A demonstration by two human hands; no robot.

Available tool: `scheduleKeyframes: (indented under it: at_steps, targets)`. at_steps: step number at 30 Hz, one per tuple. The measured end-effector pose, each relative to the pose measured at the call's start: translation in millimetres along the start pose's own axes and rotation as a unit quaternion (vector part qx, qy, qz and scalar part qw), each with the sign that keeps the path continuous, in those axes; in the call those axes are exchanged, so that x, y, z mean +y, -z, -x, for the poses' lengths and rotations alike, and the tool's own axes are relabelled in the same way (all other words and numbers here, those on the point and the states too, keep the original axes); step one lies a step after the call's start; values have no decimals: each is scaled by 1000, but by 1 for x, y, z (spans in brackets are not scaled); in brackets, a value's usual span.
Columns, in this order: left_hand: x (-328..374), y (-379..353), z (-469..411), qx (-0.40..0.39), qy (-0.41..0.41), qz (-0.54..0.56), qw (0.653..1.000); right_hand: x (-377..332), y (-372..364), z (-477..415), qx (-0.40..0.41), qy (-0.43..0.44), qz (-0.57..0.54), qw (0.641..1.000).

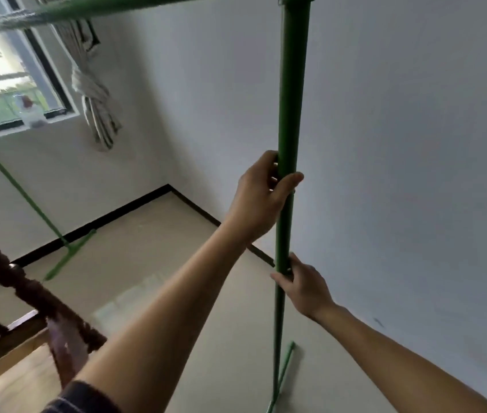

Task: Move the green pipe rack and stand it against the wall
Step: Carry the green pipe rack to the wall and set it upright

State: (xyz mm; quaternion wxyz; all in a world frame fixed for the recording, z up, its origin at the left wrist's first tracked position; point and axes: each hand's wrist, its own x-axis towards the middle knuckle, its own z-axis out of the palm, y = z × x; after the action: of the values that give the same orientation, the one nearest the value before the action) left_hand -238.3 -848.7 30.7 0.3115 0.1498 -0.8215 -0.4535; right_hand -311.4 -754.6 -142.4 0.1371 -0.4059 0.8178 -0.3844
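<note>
The tall green metal pipe rack (291, 99) stands on the floor close to the white wall (415, 144). Your left hand (261, 198) and right hand (303, 286) wrap their fingers tight around its near post, keeping it steady.

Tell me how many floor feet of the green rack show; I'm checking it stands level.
2. The near foot lies on the floor below both hands, beside the right wall; the far foot sits left, near the window wall. Others may be hidden.

Green pipe rack (291, 99), white wall (415, 144), beige floor (176, 248), striped curtain (99, 114)
</note>
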Motion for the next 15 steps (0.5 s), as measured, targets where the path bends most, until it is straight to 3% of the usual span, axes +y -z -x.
scheduleKeyframes:
  at_steps: [5, 15]
  targets:
    - [-5, -44, -54, -10, -10, 17, 1000, 25, 38, -36, -1, -49, 40, 998]
    - [-22, -117, -171, 12, -2, 1, 1000, 89, 96, -142, -12, -64, 54, 996]
